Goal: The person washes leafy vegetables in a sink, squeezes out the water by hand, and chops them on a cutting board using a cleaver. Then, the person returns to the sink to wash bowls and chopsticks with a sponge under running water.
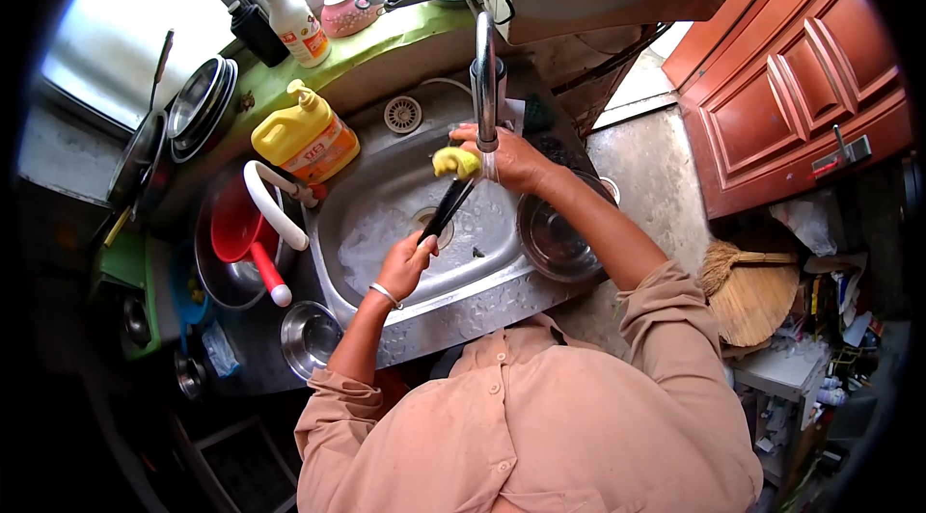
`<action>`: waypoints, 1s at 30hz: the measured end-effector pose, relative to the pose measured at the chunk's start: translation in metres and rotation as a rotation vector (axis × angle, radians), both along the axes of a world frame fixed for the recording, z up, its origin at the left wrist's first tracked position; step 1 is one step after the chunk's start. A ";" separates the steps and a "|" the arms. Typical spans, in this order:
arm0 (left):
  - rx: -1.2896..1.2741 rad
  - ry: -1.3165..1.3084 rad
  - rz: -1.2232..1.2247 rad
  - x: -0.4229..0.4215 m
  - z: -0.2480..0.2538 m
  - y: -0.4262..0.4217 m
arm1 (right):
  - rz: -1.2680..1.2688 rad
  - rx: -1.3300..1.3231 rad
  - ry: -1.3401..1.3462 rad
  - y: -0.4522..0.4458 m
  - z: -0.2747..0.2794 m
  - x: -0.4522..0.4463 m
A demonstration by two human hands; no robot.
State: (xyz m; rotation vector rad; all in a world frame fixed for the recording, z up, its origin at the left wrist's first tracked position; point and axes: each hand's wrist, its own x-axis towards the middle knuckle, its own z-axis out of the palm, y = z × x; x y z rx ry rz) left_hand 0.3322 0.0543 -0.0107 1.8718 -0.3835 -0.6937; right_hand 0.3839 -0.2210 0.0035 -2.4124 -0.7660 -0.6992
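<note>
My left hand (pixel 408 265) is closed round the black handle of a utensil (pixel 446 210), held over the steel sink (pixel 333 253). At the utensil's far end is a yellow piece (pixel 455 162), perhaps a sponge or food. My right hand (pixel 511 162) is beside that end, under the chrome faucet (pixel 485 79), where water runs over it. Its fingers are partly hidden by the faucet, so what they hold, if anything, cannot be told. Below the utensil lies the drain (pixel 434 224), with a small green scrap (pixel 478 252) near it.
A yellow jug (pixel 307 139) stands behind the sink. At left, a red ladle (pixel 238 224) rests in a metal basin (pixel 227 293) near a white curved spout (pixel 270 195). A small bowl (pixel 311 337) is at the front; a glass-like lid or bowl (pixel 559 233) is at right.
</note>
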 end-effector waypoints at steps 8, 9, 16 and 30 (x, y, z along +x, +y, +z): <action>-0.468 0.459 0.312 -0.017 0.012 -0.019 | -0.308 0.771 0.667 0.071 0.000 -0.050; -0.527 0.507 0.322 -0.013 0.012 -0.028 | -0.072 1.001 0.552 0.096 -0.015 -0.059; -0.517 0.792 0.141 -0.012 0.014 -0.038 | 0.243 1.728 1.239 0.102 -0.016 -0.076; -0.398 0.734 0.244 -0.054 0.007 -0.029 | -0.288 1.601 0.514 0.041 -0.041 -0.003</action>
